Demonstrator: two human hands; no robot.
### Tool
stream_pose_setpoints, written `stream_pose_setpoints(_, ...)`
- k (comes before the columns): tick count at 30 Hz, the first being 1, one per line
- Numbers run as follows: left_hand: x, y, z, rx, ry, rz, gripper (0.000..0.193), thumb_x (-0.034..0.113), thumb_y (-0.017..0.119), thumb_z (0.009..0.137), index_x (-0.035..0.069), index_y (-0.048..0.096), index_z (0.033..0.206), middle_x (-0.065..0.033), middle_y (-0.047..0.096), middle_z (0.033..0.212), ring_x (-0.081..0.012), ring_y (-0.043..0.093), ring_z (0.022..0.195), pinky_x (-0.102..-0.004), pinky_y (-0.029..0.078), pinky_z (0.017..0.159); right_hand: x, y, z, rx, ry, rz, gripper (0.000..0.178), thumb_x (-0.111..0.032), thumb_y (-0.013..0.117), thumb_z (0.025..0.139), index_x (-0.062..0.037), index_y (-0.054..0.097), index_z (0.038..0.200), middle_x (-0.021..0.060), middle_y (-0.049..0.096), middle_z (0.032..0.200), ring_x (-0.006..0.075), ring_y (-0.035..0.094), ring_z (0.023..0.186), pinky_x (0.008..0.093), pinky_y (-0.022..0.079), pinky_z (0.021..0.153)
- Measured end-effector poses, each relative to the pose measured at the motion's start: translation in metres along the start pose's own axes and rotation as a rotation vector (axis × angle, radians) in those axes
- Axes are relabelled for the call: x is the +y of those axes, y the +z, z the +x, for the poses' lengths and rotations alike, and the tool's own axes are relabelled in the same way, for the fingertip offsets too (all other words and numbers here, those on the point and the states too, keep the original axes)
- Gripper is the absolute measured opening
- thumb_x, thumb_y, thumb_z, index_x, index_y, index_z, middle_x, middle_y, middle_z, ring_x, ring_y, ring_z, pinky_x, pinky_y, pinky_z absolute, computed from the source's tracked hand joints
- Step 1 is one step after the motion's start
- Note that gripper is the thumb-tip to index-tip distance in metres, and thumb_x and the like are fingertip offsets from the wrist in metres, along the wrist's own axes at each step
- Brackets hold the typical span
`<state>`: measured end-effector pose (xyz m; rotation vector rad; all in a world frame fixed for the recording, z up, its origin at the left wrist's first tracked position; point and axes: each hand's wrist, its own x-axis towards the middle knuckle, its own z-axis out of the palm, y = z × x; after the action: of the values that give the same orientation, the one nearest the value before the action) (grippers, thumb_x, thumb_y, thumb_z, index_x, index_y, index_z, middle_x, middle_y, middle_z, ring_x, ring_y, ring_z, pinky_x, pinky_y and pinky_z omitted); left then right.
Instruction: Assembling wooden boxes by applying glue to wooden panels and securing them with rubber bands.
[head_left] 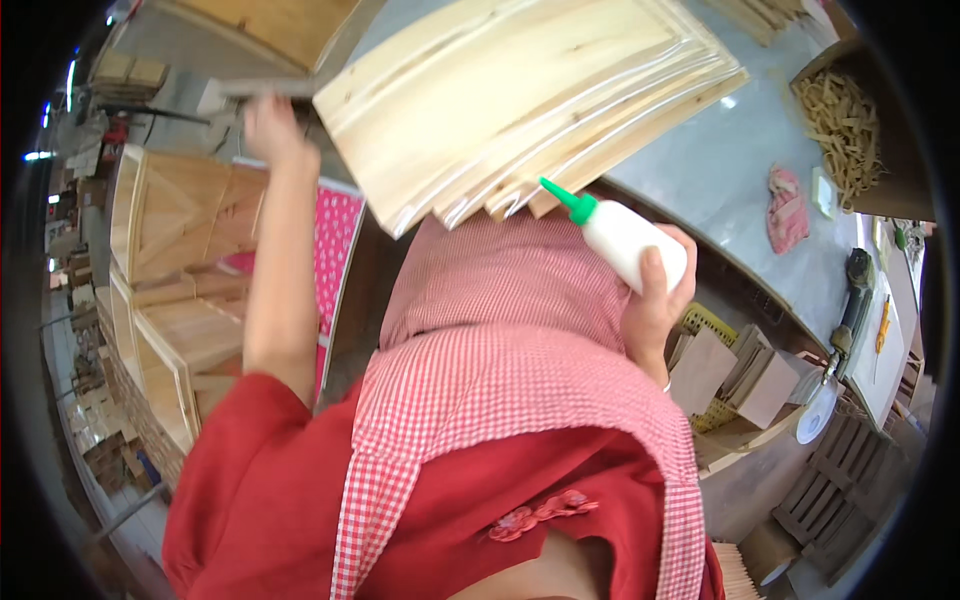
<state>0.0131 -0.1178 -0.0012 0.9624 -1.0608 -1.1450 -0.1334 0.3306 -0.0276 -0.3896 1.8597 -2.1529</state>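
Note:
In my right hand (668,275) is a white glue bottle (630,240) with a green nozzle, my fingers and thumb wrapped round it. Its tip points up and left, close to the front edges of several overlapping light wooden boards (500,95). Glossy whitish lines run along the boards' staggered edges. Out to the left, my left hand (272,128) is raised beside a pale strip (265,87) near the table's edge. Motion smears its fingers, so I cannot make out whether they grip the strip.
The boards lie on a grey table (690,150). Toward its right are a pink cloth (787,208) and a box of wood shavings (840,125). Wooden crates (190,215) stand at left, beside pink patterned fabric (338,240). A yellow basket (712,325) with wood pieces sits below the table at right.

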Motion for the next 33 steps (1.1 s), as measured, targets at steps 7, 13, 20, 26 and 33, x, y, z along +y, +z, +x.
stream_pose_setpoints(7,-0.046,-0.038,-0.189,-0.457,-1.286,-0.550,0.061,0.047,0.041,0.107,0.006,0.045,0.152,-0.0181,0.049,0.155,-0.0377,0.051,0.139,-0.0575,0.046,0.114,-0.023,-0.017,0.066,0.240,-0.032,0.129,0.038,-0.031,0.066,0.101,-0.0017,0.052,0.120,0.0087,0.063,0.091,0.0127,0.056,0.058,0.0248,0.043,0.047)
stream_pose_setpoints(13,-0.026,0.007,-0.225,-0.360,-1.437,-0.709,0.067,0.054,0.037,0.105,0.010,0.042,0.155,-0.0125,0.045,0.160,-0.0366,0.041,0.147,-0.0629,0.030,0.122,-0.032,-0.051,0.129,0.477,-0.206,0.068,0.037,-0.030,0.065,0.103,-0.0006,0.052,0.121,0.0099,0.063,0.090,0.0142,0.056,0.059,0.0270,0.043,0.047)
stream_pose_setpoints(20,-0.012,0.001,-0.209,-0.079,-1.695,-1.059,0.069,0.052,0.045,0.103,0.006,0.043,0.153,-0.0166,0.043,0.160,-0.0390,0.037,0.148,-0.0622,0.025,0.125,-0.039,-0.106,0.219,0.698,-0.071,-0.122,0.045,-0.036,0.074,0.097,0.0004,0.056,0.116,0.0079,0.064,0.086,0.0104,0.056,0.054,0.0254,0.044,0.047)
stream_pose_setpoints(26,0.003,0.008,-0.209,-0.296,-1.502,-0.821,0.063,0.045,0.050,0.104,0.002,0.045,0.149,-0.0214,0.047,0.154,-0.0412,0.041,0.145,-0.0601,0.033,0.123,-0.034,-0.118,0.271,0.701,-0.041,-0.304,0.060,-0.043,0.076,0.093,0.0076,0.057,0.118,0.0174,0.068,0.099,0.0215,0.068,0.072,0.0316,0.053,0.053)
stream_pose_setpoints(33,0.005,0.007,-0.208,-0.320,-1.518,-0.857,0.060,0.043,0.050,0.104,0.001,0.047,0.147,-0.0228,0.047,0.152,-0.0419,0.042,0.144,-0.0604,0.037,0.121,-0.019,-0.124,0.303,0.720,-0.146,-0.453,0.056,-0.042,0.077,0.090,0.0081,0.060,0.110,0.0160,0.069,0.092,0.0199,0.065,0.064,0.0331,0.052,0.053)
